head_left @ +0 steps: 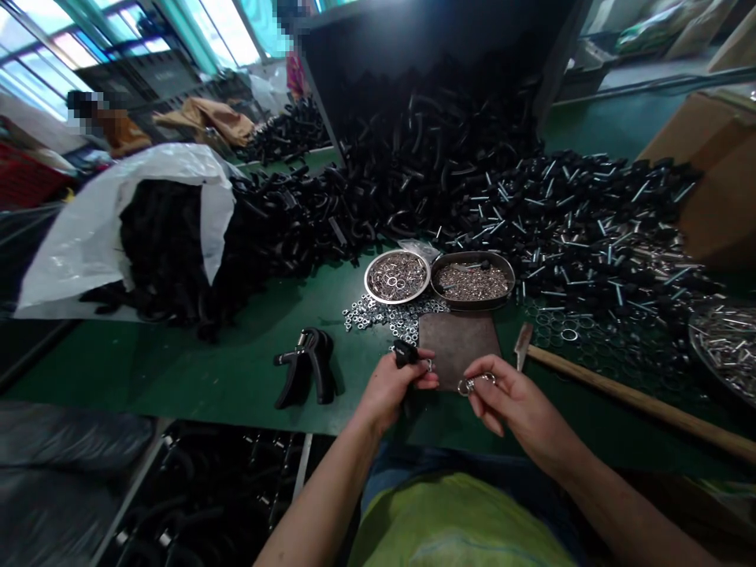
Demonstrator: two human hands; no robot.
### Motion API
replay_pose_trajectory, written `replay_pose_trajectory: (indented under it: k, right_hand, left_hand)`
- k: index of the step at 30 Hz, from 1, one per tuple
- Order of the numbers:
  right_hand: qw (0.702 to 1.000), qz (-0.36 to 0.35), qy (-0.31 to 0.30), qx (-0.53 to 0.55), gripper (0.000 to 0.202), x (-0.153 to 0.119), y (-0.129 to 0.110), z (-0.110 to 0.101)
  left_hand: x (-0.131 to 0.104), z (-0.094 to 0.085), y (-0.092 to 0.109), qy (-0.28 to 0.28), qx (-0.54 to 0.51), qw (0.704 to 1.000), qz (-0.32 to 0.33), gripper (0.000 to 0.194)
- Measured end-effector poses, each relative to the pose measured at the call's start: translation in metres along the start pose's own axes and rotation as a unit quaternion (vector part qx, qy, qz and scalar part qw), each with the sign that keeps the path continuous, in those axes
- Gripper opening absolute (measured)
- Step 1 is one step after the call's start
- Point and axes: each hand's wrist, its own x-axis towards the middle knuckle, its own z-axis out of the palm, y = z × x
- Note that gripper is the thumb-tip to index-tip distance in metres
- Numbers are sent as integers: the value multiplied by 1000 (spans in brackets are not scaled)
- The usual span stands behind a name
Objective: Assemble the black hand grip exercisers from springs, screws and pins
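My left hand (387,387) is closed around a black plastic part (405,353), with a small shiny metal piece (430,365) showing at its fingertips. My right hand (499,394) pinches a shiny coiled metal spring (477,383) just to the right. A brown square plate (459,346) lies on the table beyond both hands. Loose metal nuts (378,313) are strewn past its left corner. Left of my hands rests a hand gripper (310,366) with two black handles and a spring on top.
A round dish (398,277) and an oval tin (472,281) hold small metal parts. A wooden-handled hammer (638,395) lies at right. Black knobs with screws (591,213) and black handles (378,189) are heaped behind. A white bag (88,244) stands left, a carton (720,165) right.
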Motion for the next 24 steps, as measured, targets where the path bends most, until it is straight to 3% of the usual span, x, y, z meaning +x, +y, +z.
replay_pose_trajectory:
  k: [4, 8, 17, 24]
  right_hand:
    - [999, 4, -27, 45, 28, 0, 6, 10]
    - [998, 7, -4, 61, 27, 1, 12, 14]
    - [984, 48, 34, 168, 26, 5, 16, 21]
    - [987, 31, 52, 148, 28, 5, 14, 24]
  left_hand:
    - [-11, 18, -11, -13, -108, 994, -20, 24]
    - [-16, 26, -21, 7, -168, 986, -1, 27]
    - [-19, 28, -28, 41, -203, 978, 5, 31]
    - [-19, 29, -30, 34, -196, 980, 29, 24]
